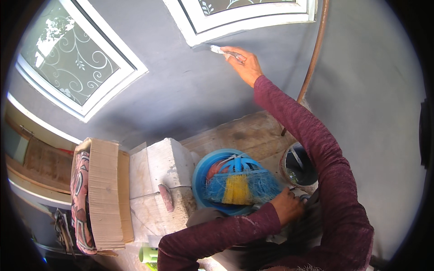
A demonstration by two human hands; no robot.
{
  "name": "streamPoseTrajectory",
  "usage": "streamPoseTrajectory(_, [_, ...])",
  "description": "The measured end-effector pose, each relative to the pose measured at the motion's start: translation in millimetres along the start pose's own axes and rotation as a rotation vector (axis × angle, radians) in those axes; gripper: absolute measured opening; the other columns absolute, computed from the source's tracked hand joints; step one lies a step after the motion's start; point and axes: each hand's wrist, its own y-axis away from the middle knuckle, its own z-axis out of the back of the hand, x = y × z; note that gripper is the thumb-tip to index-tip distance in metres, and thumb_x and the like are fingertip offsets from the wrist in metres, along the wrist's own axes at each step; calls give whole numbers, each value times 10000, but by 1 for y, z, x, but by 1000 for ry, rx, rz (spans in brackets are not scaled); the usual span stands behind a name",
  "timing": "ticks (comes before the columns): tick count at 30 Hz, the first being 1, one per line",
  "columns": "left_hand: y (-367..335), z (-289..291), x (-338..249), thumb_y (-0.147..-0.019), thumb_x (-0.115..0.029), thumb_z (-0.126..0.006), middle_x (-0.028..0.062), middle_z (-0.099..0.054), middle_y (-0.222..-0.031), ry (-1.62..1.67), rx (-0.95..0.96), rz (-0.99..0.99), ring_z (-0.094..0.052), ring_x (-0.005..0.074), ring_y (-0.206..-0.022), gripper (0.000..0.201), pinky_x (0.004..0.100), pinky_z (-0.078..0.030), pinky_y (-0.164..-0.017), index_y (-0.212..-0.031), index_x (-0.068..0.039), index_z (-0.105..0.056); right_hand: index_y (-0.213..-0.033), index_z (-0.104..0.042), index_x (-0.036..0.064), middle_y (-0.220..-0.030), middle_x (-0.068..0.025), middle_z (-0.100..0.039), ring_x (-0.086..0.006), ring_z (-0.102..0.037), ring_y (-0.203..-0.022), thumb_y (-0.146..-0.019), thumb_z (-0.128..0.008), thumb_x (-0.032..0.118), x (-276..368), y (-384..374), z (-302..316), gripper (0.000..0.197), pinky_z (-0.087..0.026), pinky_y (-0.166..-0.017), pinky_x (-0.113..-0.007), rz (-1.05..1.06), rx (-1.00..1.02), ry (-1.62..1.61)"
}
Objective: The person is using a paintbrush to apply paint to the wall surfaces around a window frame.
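Right grip pinches whitish tool, left grip unclear, broom lying across blue basin.

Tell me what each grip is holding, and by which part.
The right grip holds a small white-tipped tool, pinched just behind that tip. Whether the left grip holds anything cannot be told.

Your left hand shows its back, so you can't tell what its fingers close on. Your right hand covers most of the small white-tipped tool, too little showing to tell its kind. Your maroon sleeve hides part of the round black bucket. Blue-and-yellow broom bristles cover much of the round blue plastic basin. The upper edge cuts off the white-framed window above your right hand; the lower edge crops the light-green plastic object.
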Motion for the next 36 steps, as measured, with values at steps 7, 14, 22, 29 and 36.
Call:
streamPoseTrajectory(7, [1,-4,0,-837,-148,-577,34,-660,-849,-12,-60,-25,-639,198,-866,160,346,-440,-791,-964,-95,-660,-1157,-706,125,-1011,-15,-691,-114,-592,-892,-917,-617,178,-4,-1,31,262,-472,-835,-254,-20,-66,50])
streamPoseTrajectory(14, [-1,0,2,-826,-143,-585,41,-656,-856,9,-36,-33,-638,202,-864,174,346,-438,-796,-974,-86,-655,-1231,-682,172,-1092,-1,-702,-96,-643,-988,-968,-571,230,-9,-7,61,291,-508,-750,-258,-20,-97,179])
streamPoseTrajectory(22, [-1,4,2,-825,-130,-578,55,-659,-862,9,-23,-44,-640,210,-865,168,344,-439,-795,-965,-72,-650,-1201,-689,153,-1072,-26,-706,-111,-654,-963,-964,-576,232,-15,-8,88,274,-501,-744,-257,-34,-215,143])
streamPoseTrajectory(29, [1,3,-1,-817,-128,-575,60,-658,-863,25,-64,-34,-644,220,-860,178,352,-441,-801,-971,-72,-645,-1102,-722,129,-857,-6,-643,-74,-544,-765,-901,-608,149,-2,-3,82,231,-448,-673,-238,83,-150,43])
streamPoseTrajectory(36, [-1,1,2,-817,-133,-572,48,-646,-850,17,-19,-31,-644,215,-855,178,354,-442,-802,-972,-81,-643,-1162,-704,131,-1019,-35,-714,-111,-656,-938,-961,-578,232,-8,-16,77,258,-499,-738,-256,14,-170,132])
